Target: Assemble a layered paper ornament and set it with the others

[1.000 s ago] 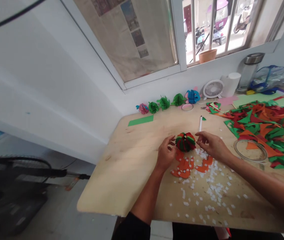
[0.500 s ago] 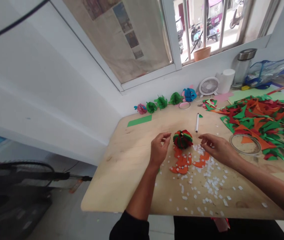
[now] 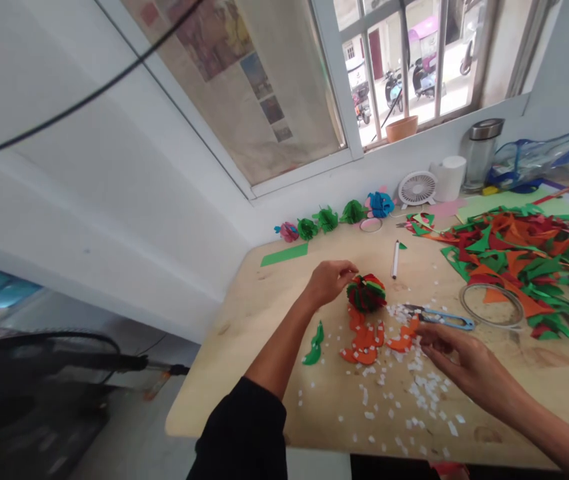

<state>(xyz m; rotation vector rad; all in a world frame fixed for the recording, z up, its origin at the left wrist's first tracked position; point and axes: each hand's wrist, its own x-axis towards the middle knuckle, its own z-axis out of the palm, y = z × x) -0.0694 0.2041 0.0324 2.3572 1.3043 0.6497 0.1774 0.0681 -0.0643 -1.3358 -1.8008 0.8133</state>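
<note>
A round folded-paper ball (image 3: 367,293) in red, green and orange rests on the wooden table. My left hand (image 3: 333,281) is at its upper left edge, fingertips pinched together against the paper. My right hand (image 3: 448,348) hovers lower right, fingers loosely bent and apart, its fingertips at the edge of a curved orange paper piece (image 3: 402,341). More orange cut-outs (image 3: 365,339) lie just below the ball, dotted with small white bits. Blue-handled thread snips (image 3: 441,318) lie beyond my right hand. A curved green paper piece (image 3: 314,347) lies beneath my left forearm.
Heaped paper scraps (image 3: 519,260) cover the right side, with a tape roll (image 3: 492,305) before them. A white pen (image 3: 395,259) lies behind the ball. Finished paper figures (image 3: 327,218), a small fan (image 3: 417,189) and a glass bottle (image 3: 481,157) line the wall.
My left hand has moved right onto the ball's top edge. My right hand has drawn back toward me, uncovering the snips. The view has tilted slightly upward.
</note>
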